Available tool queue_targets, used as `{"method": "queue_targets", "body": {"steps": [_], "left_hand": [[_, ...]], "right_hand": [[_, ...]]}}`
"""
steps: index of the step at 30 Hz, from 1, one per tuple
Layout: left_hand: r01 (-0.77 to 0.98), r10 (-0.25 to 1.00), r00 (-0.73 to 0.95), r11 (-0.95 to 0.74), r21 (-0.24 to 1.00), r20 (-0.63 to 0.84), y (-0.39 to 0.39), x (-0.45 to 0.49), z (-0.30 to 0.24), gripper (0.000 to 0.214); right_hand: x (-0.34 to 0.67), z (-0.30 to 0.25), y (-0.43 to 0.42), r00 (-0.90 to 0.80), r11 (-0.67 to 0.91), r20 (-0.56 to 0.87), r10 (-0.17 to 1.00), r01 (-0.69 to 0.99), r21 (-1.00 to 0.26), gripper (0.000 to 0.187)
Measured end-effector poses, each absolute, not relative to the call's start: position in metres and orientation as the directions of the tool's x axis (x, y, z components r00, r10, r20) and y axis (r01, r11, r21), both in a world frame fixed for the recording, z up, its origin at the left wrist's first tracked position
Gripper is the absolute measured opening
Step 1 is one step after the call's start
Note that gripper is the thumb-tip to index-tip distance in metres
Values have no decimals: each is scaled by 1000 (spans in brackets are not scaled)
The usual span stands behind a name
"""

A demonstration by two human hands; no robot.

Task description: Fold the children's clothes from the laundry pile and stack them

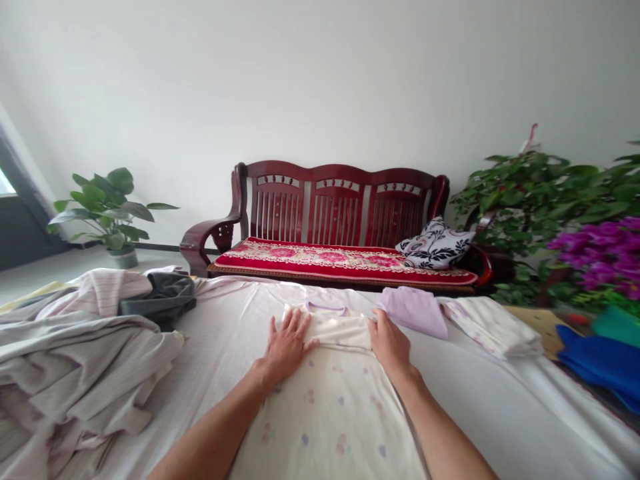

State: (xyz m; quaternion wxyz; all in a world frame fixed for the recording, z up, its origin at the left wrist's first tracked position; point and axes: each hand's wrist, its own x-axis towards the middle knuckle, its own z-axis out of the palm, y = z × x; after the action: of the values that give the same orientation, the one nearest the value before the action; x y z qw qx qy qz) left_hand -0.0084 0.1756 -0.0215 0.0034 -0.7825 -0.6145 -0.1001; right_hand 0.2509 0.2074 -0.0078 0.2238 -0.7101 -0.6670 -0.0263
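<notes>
A cream garment with small flower prints and a lilac collar [336, 393] lies flat on the white sheet-covered surface [240, 333] in front of me. My left hand [286, 345] rests flat on its upper left part, fingers spread. On the garment's upper right, my right hand [389, 341] pinches a folded edge near the sleeve. Both forearms reach in from the bottom of the view.
A heap of striped and grey clothes [85, 347] lies at the left. Folded lilac cloth [417, 310], a folded white printed piece [493, 327] and blue fabric [600, 363] lie at the right. Behind stand a red wooden bench [335, 220] with a pillow and potted plants [545, 200].
</notes>
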Motion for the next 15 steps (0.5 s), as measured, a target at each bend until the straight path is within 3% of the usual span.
{"method": "queue_targets", "body": {"steps": [4,8,15], "left_hand": [[962,971,202,-221,158,129,177,-9,-20,60],[961,975,188,-208,180,122,178,-10,-20,55],[971,978,164,-183,156,131,178,-9,-19,55]], "right_hand": [[245,-6,198,-140,312,560,817,923,-225,34],[241,-6,185,-398,582,541,741,781,-224,30],[251,-10,179,-434,546,416,799,813,-201,29]]}}
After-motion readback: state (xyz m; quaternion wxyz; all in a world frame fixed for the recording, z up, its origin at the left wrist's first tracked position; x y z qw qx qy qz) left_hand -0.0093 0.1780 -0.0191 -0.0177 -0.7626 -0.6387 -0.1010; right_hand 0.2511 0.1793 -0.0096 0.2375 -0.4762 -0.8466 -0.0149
